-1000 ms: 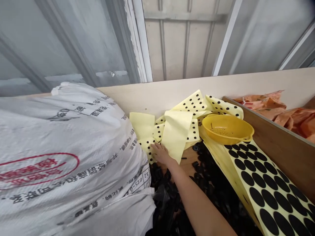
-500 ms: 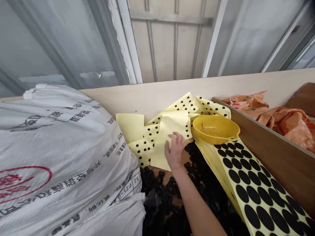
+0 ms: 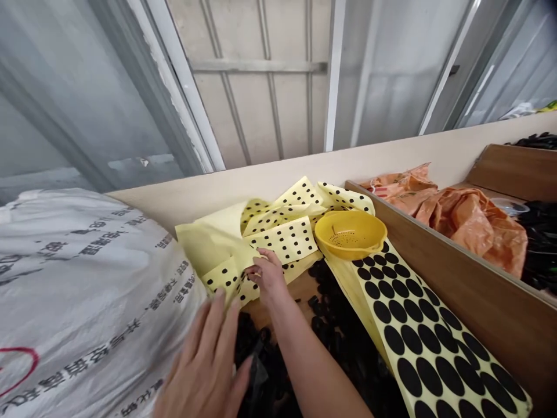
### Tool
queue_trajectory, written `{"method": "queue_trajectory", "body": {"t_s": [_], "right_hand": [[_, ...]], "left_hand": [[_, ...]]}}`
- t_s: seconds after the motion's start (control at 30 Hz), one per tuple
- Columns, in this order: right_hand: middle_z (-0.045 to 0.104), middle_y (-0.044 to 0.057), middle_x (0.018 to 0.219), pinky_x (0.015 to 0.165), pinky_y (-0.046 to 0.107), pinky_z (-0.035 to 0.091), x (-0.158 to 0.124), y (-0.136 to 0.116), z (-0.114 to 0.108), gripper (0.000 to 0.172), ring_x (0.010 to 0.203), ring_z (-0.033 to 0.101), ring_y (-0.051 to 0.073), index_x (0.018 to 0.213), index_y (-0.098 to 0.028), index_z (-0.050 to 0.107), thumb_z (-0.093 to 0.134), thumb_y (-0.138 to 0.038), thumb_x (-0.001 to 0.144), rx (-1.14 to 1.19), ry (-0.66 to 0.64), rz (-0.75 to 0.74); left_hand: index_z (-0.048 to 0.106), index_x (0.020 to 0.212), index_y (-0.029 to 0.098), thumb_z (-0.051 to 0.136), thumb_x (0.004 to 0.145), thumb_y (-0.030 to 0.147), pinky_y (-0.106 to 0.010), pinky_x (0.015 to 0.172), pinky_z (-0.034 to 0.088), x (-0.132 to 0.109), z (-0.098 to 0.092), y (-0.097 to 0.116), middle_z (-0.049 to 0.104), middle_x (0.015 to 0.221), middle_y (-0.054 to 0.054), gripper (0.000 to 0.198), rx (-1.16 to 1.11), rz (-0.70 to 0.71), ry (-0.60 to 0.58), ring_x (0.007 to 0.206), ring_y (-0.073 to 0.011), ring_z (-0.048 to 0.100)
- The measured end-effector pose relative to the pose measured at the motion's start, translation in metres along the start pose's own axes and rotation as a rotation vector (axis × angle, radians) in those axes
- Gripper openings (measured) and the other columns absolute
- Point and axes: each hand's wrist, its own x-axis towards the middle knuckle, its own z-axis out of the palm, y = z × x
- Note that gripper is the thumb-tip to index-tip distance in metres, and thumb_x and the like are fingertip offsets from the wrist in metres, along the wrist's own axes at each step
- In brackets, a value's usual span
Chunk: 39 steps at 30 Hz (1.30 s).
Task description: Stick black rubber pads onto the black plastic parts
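My right hand reaches to the pale yellow sticker sheets with small black dots and pinches the edge of one. That sheet is bent up and curls over to the left. Lower and nearer, my left hand is open with its fingers stretched out, beside the white sack, and holds nothing. Loose small black parts lie on the brown wooden bottom below both hands; a bit of clear plastic lies among them. To the right, a yellow colander rests on a long sheet of large black round stickers.
A bulging white sack with black print fills the left side. A wooden divider runs along the right, with an orange bag and more black parts beyond it. Behind stands a pale ledge below metal wall panels.
My left hand has come into view from below. My right hand has closed on the yellow sheet, which now bends up and leftward. The view has shifted to the right.
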Motion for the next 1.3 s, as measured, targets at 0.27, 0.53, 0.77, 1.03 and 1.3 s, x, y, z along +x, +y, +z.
{"method": "queue_trajectory", "body": {"t_s": [0.27,0.53,0.77,1.03,1.3], "right_hand": [[0.056,-0.007,0.064,0.053,0.022,0.042,-0.001,-0.008,-0.016,0.031,0.052,0.053,0.010,0.092,-0.025,0.048,0.051,-0.020,0.061,0.056,-0.067,-0.056],[0.062,0.006,0.109,0.080,0.035,0.048,0.020,0.029,-0.063,0.025,0.101,0.059,0.020,0.103,-0.018,0.059,0.052,-0.012,0.080,-0.590,0.026,-0.086],[0.051,0.008,0.129,0.101,0.050,0.036,0.061,0.039,-0.105,0.020,0.119,0.046,0.025,0.106,-0.019,0.061,0.058,-0.027,0.089,-1.160,0.049,-0.187],[0.061,0.007,0.111,0.087,0.041,0.049,0.058,0.024,-0.117,0.018,0.100,0.059,0.020,0.102,-0.016,0.061,0.055,-0.029,0.091,-1.186,0.010,-0.133],[0.056,-0.005,0.060,0.058,0.021,0.045,-0.022,0.003,-0.115,0.014,0.058,0.058,0.010,0.081,-0.016,0.058,0.047,-0.009,0.081,-0.924,-0.277,0.070]], "left_hand": [[0.027,0.143,0.012,0.035,0.072,-0.006,-0.035,0.076,0.054,0.117,0.024,0.003,0.038,0.145,-0.018,0.073,0.204,-0.106,-0.205,0.103,-0.0266,0.059],[0.042,0.135,0.016,0.033,0.073,-0.009,-0.035,0.068,0.053,0.099,0.070,-0.026,0.063,0.114,-0.013,0.067,0.175,-0.055,-0.411,0.096,-0.0267,0.061],[0.048,0.128,0.021,0.034,0.069,-0.012,-0.033,0.075,0.050,0.107,0.056,-0.029,0.062,0.113,-0.008,0.070,0.214,0.025,-0.300,0.096,-0.0244,0.059],[0.053,0.122,0.020,0.034,0.079,-0.005,-0.037,0.081,0.046,0.147,0.034,-0.010,0.059,0.115,-0.011,0.053,0.050,0.096,-0.301,0.105,-0.0268,0.054],[0.052,0.121,0.018,0.059,0.084,0.023,-0.044,0.086,0.050,0.105,0.121,-0.013,0.049,0.131,-0.010,0.037,-0.240,0.030,-0.595,0.115,-0.0271,0.051]]}}
